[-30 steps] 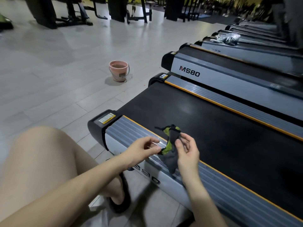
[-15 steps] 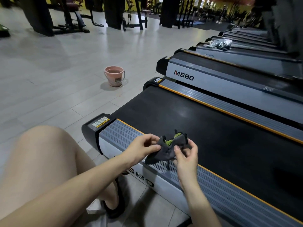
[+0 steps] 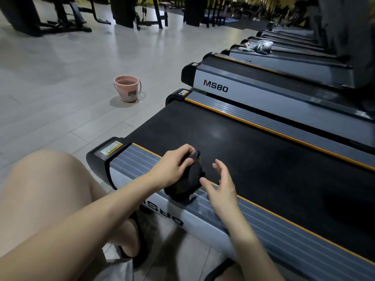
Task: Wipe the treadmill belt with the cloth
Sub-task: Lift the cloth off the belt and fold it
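A dark grey cloth [image 3: 185,182] lies bunched on the near grey side rail [image 3: 134,161] of the treadmill, at the edge of the black belt [image 3: 233,142]. My left hand [image 3: 174,167] grips the cloth from the left, fingers curled over its top. Just to the right of the cloth, my right hand [image 3: 221,185] hovers with fingers spread and holds nothing. The cloth's green side is hidden.
A pink bucket [image 3: 127,88] with water stands on the tiled floor to the left of the treadmill's end. More MS80 treadmills [image 3: 263,82] line up to the right, one bearing a crumpled bag [image 3: 260,45]. My bare knee [image 3: 46,189] is at lower left.
The cloth came down from between both hands onto the side rail. My right hand let go and opened. My left hand moved over the top of the cloth.
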Action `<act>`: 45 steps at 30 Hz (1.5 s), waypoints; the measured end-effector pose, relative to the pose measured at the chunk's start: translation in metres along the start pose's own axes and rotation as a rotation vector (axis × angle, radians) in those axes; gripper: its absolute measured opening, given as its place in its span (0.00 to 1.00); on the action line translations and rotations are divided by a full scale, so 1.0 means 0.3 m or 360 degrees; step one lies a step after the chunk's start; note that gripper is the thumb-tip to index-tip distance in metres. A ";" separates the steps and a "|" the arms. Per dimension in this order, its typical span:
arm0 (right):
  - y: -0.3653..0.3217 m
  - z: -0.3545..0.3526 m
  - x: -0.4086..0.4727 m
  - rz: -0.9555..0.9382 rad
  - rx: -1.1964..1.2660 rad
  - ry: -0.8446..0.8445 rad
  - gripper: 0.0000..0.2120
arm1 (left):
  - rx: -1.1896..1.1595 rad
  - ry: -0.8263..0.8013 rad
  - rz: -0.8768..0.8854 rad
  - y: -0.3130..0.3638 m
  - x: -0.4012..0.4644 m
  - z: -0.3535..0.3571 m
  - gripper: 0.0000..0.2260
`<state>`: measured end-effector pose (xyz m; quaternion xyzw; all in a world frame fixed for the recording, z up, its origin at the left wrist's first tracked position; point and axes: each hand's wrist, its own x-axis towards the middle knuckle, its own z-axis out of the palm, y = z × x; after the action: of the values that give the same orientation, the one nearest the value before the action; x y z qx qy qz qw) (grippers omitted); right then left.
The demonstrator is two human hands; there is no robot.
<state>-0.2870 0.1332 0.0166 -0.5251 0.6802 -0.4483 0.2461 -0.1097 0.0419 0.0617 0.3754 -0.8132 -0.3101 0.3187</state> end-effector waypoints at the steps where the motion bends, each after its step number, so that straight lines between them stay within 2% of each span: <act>1: -0.011 -0.001 0.012 -0.0034 -0.0049 -0.0053 0.33 | 0.0006 -0.0026 0.0049 0.002 0.009 -0.008 0.03; 3: -0.037 -0.008 0.035 -0.0069 -0.0076 -0.0171 0.34 | 0.0001 -0.0089 0.0145 0.011 0.020 -0.031 0.03; 7: -0.083 -0.024 0.076 -0.0039 0.0142 -0.0541 0.33 | 0.0001 -0.0204 0.0262 0.008 0.023 -0.075 0.04; 10: -0.099 -0.014 0.102 -0.0040 -0.0014 -0.0525 0.25 | 0.0005 -0.0119 0.0280 -0.010 0.029 -0.101 0.06; 13: -0.105 0.011 0.127 -0.0109 -0.0369 -0.0477 0.11 | 0.0000 -0.0020 0.0137 -0.058 0.034 -0.123 0.06; 16: -0.116 0.035 0.145 -0.0172 -0.0580 -0.0497 0.12 | 0.0083 -0.0043 -0.0054 -0.109 0.022 -0.144 0.08; 22: -0.145 0.124 0.175 -0.0152 -0.0515 -0.0609 0.10 | 0.0096 0.0091 -0.0303 -0.200 -0.031 -0.213 0.05; 26: -0.198 0.197 0.231 -0.0132 -0.0290 -0.0577 0.08 | 0.0020 0.0229 -0.0500 -0.305 -0.033 -0.272 0.06; 30: -0.190 0.303 0.327 -0.0049 -0.0055 -0.0722 0.07 | -0.0102 0.0253 -0.0652 -0.429 0.003 -0.328 0.04; 32: -0.153 0.368 0.393 -0.0014 -0.0112 -0.0713 0.07 | -0.0194 0.0268 -0.0770 -0.497 0.033 -0.337 0.02; 34: -0.101 0.438 0.456 0.0004 -0.0352 -0.0694 0.09 | -0.0219 0.0280 -0.0931 -0.579 0.057 -0.336 0.01; 37: -0.016 0.524 0.498 -0.0013 -0.0700 -0.0702 0.14 | -0.0132 0.0208 -0.1012 -0.701 0.068 -0.316 0.06; 39: 0.020 0.555 0.498 -0.0070 -0.0783 -0.0626 0.13 | 0.0016 0.0091 -0.1011 -0.743 0.051 -0.302 0.07; 42: 0.049 0.579 0.483 -0.0307 -0.0941 -0.0463 0.12 | 0.0195 -0.0104 -0.0911 -0.793 0.025 -0.275 0.11; 45: 0.059 0.593 0.466 -0.0401 -0.1051 -0.0462 0.12 | 0.0373 -0.0212 -0.0759 -0.805 0.034 -0.253 0.16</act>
<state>-0.1981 -0.0592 -0.0646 -0.7137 0.6761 -0.1528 0.1004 0.0418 -0.1136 -0.0691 0.5694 -0.7514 -0.3041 0.1368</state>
